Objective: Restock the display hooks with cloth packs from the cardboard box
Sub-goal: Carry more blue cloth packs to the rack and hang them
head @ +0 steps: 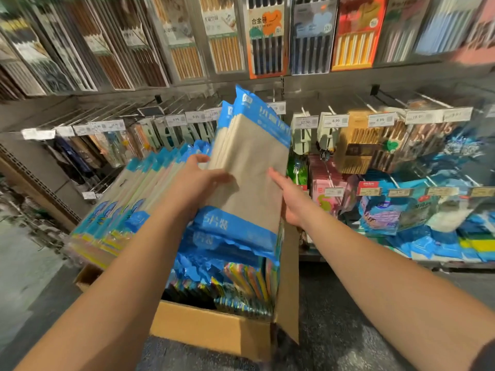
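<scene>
The left hand [199, 180] grips the left edge of a bundle of cloth packs [249, 178], thumb over the beige front face, the other fingers curled behind and out of sight. The right hand [289, 199] lies against the bundle's right edge with fingers [276, 178] straight and close together, pressed flat to the pack; whether the thumb hooks behind cannot be told. The bundle is several packs thick, beige cloth in clear wrap with blue bands top and bottom, held tilted above the box [211, 330], its lower end touching the packs beneath it. The box stands open on the floor [348, 330], one flap [288, 290] raised on its right side, and holds more blue-banded packs and a row of multicoloured packs [246, 285] standing on edge. To the left of the bundle a second row of blue-topped packs [139, 194] leans in a stack. Behind, the display hooks [417, 103] carry price tags [332, 121] and hanging goods; several hooks on the left [112, 111] show bare wire. Blue cloth packs [388, 212] hang on the lower hooks to the right. The top row holds boxed chopstick sets [267, 38]. Much of the view is motion-blurred.
</scene>
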